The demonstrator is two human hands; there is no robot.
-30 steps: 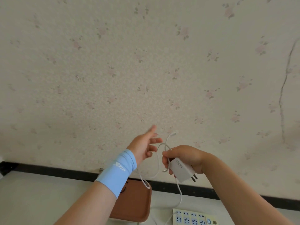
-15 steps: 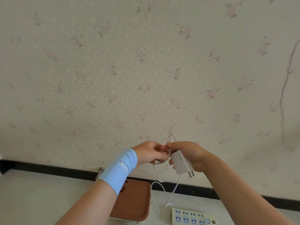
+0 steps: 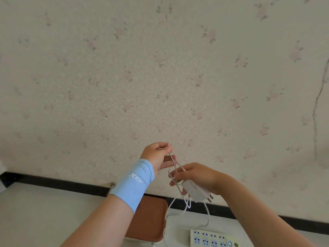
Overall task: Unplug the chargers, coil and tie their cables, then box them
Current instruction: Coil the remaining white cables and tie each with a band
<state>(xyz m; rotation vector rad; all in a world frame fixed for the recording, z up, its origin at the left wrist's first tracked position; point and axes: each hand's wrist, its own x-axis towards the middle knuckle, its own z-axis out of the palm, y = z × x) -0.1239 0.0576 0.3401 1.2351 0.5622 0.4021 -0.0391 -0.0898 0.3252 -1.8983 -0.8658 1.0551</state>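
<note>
Against floral wallpaper [image 3: 160, 68], right hand [image 3: 197, 177] grips white charger [image 3: 195, 191], left hand [image 3: 156, 154] pinches its thin looped cable [image 3: 189, 205].

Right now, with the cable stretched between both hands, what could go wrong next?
1. The left hand pinches only the tip of the cable loop; it could slip and the coil could spring apart.
2. Slack hangs below the right hand and charger, near the brown tray; it might snag there.

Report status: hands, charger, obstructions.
Left hand pinches a loop of the charger cable, held up. Right hand grips the white charger, prongs clear of the power strip. Slack dangles below; nothing blocking.
</note>
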